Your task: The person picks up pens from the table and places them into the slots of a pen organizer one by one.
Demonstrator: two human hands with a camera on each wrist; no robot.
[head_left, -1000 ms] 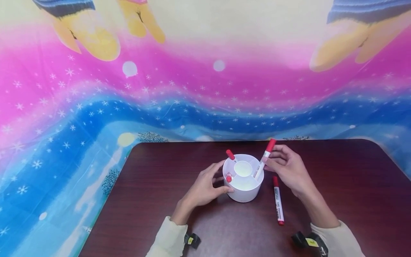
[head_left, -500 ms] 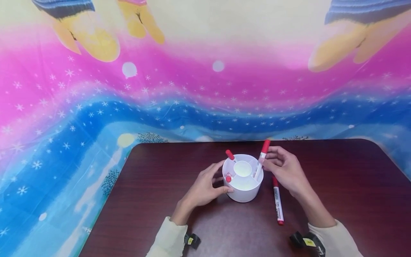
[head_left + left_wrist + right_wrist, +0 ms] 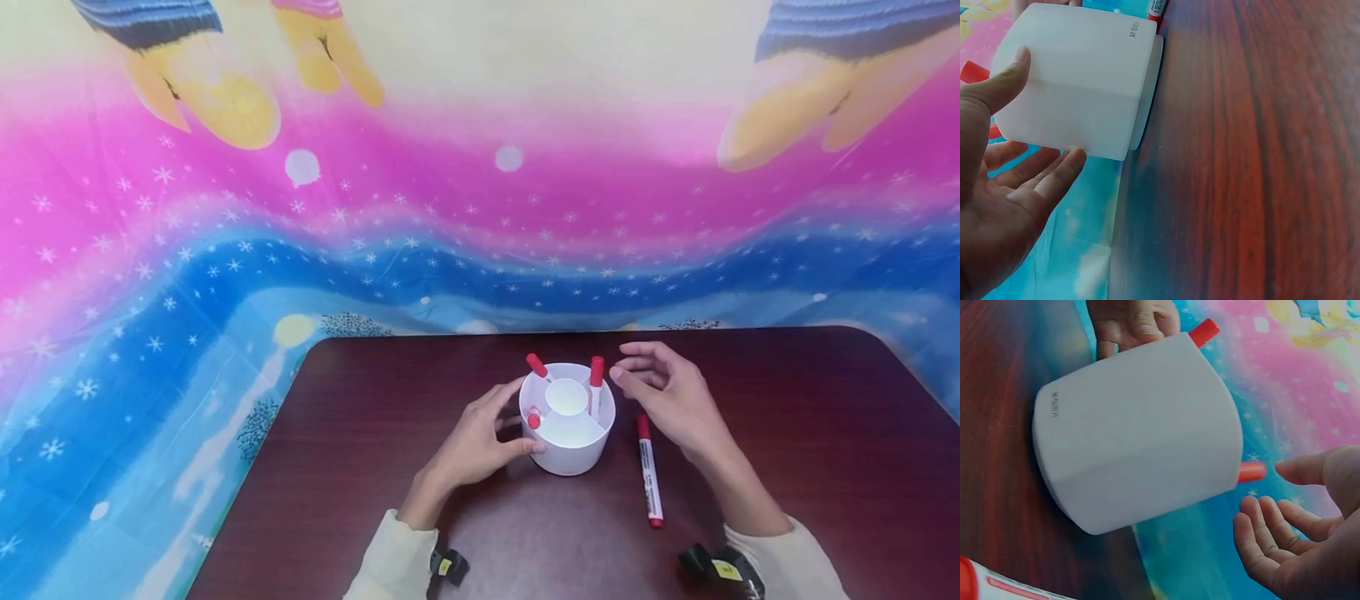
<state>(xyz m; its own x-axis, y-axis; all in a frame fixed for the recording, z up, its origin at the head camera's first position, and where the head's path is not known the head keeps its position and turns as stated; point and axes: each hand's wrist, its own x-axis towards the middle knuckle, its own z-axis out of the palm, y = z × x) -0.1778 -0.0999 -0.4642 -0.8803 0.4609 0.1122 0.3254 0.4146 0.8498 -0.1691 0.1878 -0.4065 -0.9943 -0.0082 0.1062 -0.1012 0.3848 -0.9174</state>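
Observation:
A round white pen organizer [image 3: 570, 461] with divided compartments stands on the table. My left hand [image 3: 478, 440] holds its left side, thumb on the front wall and fingers round the back. Three red-capped markers stand in it: one at the back left [image 3: 537, 364], one at the front left [image 3: 534, 420] with mostly its cap showing, and one at the right [image 3: 596, 387]. Just right of the rim is my right hand [image 3: 671, 400], fingers loosely bent, with nothing in them. In the right wrist view, a gap separates its fingertips [image 3: 1249, 504] from the red cap [image 3: 1252, 471].
Another red-and-white marker [image 3: 651, 479] lies on the dark wooden table [image 3: 360, 442], right of the organizer and below my right hand. A colourful printed cloth [image 3: 450, 217] hangs behind the table's far edge. Each wrist wears a black camera strap.
My right hand lowered a marker into the organizer's right compartment and let it go. The marker dropped lower and now stands by itself. My left hand stays on the organizer.

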